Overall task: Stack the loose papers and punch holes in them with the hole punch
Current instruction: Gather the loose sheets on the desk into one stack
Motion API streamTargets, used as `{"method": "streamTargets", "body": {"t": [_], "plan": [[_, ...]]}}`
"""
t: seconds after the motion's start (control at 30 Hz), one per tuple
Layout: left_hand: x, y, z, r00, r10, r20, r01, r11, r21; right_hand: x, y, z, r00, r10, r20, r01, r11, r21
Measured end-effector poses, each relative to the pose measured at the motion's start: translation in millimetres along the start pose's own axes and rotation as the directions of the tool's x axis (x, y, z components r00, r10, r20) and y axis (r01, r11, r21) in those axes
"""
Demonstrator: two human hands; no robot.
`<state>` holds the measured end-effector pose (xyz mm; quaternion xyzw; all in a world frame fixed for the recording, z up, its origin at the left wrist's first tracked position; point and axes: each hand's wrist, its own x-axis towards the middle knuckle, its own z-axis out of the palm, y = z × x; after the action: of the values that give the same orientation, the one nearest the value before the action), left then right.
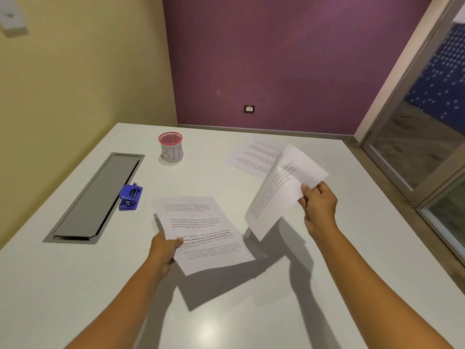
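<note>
Left hand [164,248], grip pinched on the near sheet [201,233] at 6 o'clock, and right hand [318,205], grip clamped on a second sheet [284,187] at 3, held both clear of the desk [75,273], seemingly for stacking; third sheet [251,157] lay at 1, hole punch [130,197] untouched at 10.

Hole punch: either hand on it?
No, the hole punch sits alone beside the grey desk hatch, clear of the left hand and right hand.
</note>
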<state>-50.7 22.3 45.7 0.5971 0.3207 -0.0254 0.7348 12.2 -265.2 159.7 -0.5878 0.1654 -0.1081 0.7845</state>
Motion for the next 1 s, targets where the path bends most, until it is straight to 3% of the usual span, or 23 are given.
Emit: {"method": "streamTargets", "body": {"t": [0.17, 0.33, 0.4, 0.47, 0.53, 0.63, 0.83, 1.0], "plan": [[-1, -3, 15, 0.997, -0.051, 0.055, 0.052, 0.999, -0.017, -14, -11, 30, 0.99, -0.014, 0.142, -0.007, 0.989, 0.15], [-2, -6, 20, 0.994, -0.096, 0.057, 0.097, 0.995, -0.012, -17, 6, 28, 0.994, 0.076, 0.079, -0.093, 0.962, 0.255], [-3, -6, 22, 0.992, -0.11, 0.064, 0.112, 0.994, -0.018, -17, 24, 17, 0.986, 0.167, 0.004, -0.164, 0.964, 0.209], [-4, -5, 23, 0.991, -0.121, 0.063, 0.122, 0.992, -0.019, -19, 46, 4, 0.954, 0.291, -0.067, -0.289, 0.957, 0.038], [-4, -5, 25, 0.991, -0.124, 0.06, 0.125, 0.992, -0.022, -21, 70, -8, 0.918, 0.374, -0.131, -0.392, 0.907, -0.156], [-3, -5, 28, 0.99, -0.132, 0.045, 0.133, 0.991, -0.007, -24, 95, -24, 0.886, 0.428, -0.177, -0.463, 0.84, -0.283], [-5, -7, 31, 0.986, -0.162, 0.027, 0.163, 0.986, -0.023, -30, 110, -33, 0.812, 0.579, -0.074, -0.572, 0.766, -0.292], [-4, -8, 32, 0.986, -0.161, 0.04, 0.164, 0.985, -0.061, -32, 114, -27, 0.806, 0.591, 0.018, -0.553, 0.764, -0.333]]}}
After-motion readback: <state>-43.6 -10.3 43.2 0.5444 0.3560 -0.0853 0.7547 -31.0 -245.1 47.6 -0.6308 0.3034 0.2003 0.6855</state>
